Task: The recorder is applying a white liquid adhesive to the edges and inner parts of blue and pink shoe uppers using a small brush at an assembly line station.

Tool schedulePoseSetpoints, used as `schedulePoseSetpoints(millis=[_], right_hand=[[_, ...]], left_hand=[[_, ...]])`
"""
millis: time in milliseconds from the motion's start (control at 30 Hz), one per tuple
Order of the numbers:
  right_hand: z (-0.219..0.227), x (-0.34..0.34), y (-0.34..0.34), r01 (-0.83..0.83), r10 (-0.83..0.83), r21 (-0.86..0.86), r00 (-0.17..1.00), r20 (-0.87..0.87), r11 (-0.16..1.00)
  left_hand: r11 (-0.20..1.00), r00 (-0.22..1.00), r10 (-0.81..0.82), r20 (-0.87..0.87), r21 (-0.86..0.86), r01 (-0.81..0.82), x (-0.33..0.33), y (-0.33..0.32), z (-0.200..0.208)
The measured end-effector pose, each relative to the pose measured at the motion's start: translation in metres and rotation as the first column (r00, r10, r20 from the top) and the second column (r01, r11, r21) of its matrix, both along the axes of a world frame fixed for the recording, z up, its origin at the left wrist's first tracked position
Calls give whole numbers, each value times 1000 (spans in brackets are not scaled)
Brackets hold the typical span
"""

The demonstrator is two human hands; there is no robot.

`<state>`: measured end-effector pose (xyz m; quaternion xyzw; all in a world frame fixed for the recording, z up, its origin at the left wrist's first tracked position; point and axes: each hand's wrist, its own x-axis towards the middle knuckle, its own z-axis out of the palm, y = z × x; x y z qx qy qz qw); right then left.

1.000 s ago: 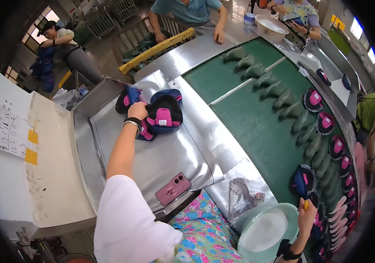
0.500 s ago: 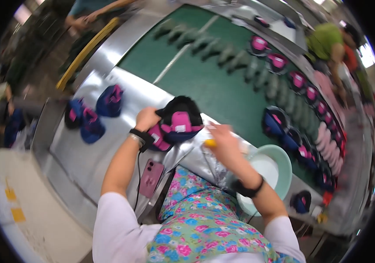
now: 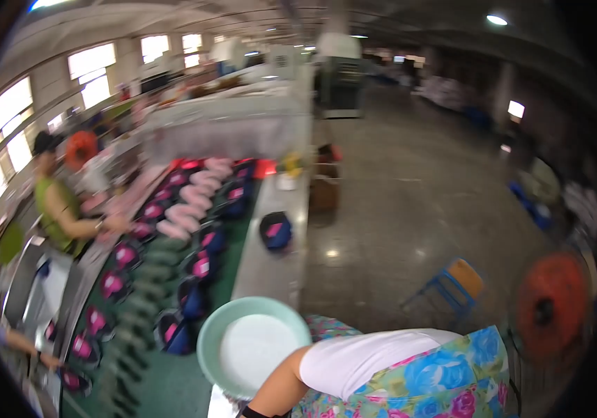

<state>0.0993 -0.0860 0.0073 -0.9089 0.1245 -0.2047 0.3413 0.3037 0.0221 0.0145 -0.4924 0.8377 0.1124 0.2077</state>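
Note:
Neither of my hands is in the picture. My right forearm (image 3: 279, 386) runs out past the lower edge, with a black band at the wrist; what the hand holds is hidden. Right beside that arm is a mint-green basin (image 3: 209, 348) with a white inside. A dark blue cap with a pink patch (image 3: 275, 231) lies on the metal ledge (image 3: 260, 272) beyond the basin. On the green belt (image 3: 173, 380), rows of blue and pink caps (image 3: 173, 330) flank blurred grey-green pieces (image 3: 148, 289) and pink pieces (image 3: 190, 202).
A person in a green top (image 3: 61, 212) reaches toward the belt's far left side. Another person's arm (image 3: 26, 345) extends in at lower left. On the right are a blue-framed chair (image 3: 452, 287) and an orange fan (image 3: 553, 306) on the grey floor (image 3: 382, 209).
The view has swung to the right and up, toward the aisle. Both hands, and the cap that my left hand was holding, have left the picture.

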Motion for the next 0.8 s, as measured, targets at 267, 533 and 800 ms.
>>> schedulePoseSetpoints(millis=[267, 533, 800], right_hand=[[122, -119, -33, 83, -81, -5, 989, 120, 997], [142, -194, -45, 80, -112, 156, 973, 204, 984], [128, -212, -53, 287, -368, 327, 903, 220, 901]], left_hand=[[901, 884, -398, -245, 77, 426, -78, -168, 16], [712, 707, -560, -432, 186, 677, -206, -264, 10], [508, 564, -518, -643, 300, 808, -308, -270, -48]])
